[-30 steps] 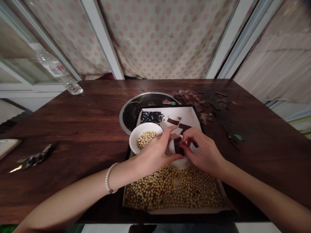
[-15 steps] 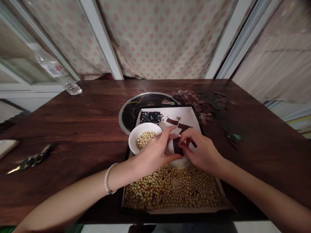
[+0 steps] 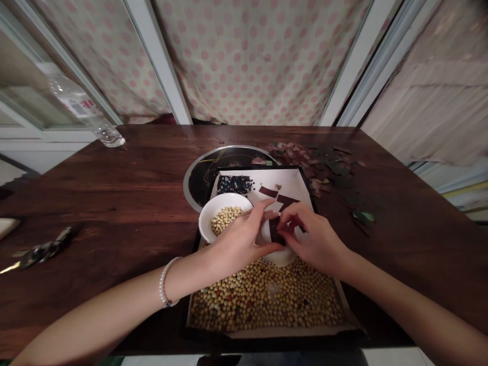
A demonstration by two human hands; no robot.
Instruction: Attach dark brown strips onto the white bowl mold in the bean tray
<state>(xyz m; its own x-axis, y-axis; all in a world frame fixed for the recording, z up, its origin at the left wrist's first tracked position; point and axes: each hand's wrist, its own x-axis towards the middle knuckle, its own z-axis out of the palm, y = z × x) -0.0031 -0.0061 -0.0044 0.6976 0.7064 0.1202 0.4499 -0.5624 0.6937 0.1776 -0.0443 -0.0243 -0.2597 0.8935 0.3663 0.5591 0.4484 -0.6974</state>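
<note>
My left hand (image 3: pixel 238 244) curls around a small round white object (image 3: pixel 280 257), probably a dish, whose top is partly hidden by my fingers. My right hand (image 3: pixel 313 240) pinches a dark brown piece (image 3: pixel 276 233) of thin sheet material against that object. Just beyond my left hand stands a white bowl (image 3: pixel 208 223) of pale soybeans. Below both hands, a black tray (image 3: pixel 267 333) holds a thick layer of mixed beans (image 3: pixel 267 300). Further up the tray, white paper (image 3: pixel 293 183) carries dark brown strips (image 3: pixel 268 191) and a patch of dark beads (image 3: pixel 234 184).
The tray overlaps a round steel-rimmed black burner (image 3: pixel 202 178) set into a dark wooden table (image 3: pixel 114 188). Brown and green scraps (image 3: pixel 324 165) lie to its right. Metal pliers (image 3: pixel 41 255) lie at left, and a plastic bottle (image 3: pixel 80 104) stands beyond the far-left table corner.
The whole view has shifted slightly left. Both hands keep their hold on the white object and dark piece, with only small finger movement.
</note>
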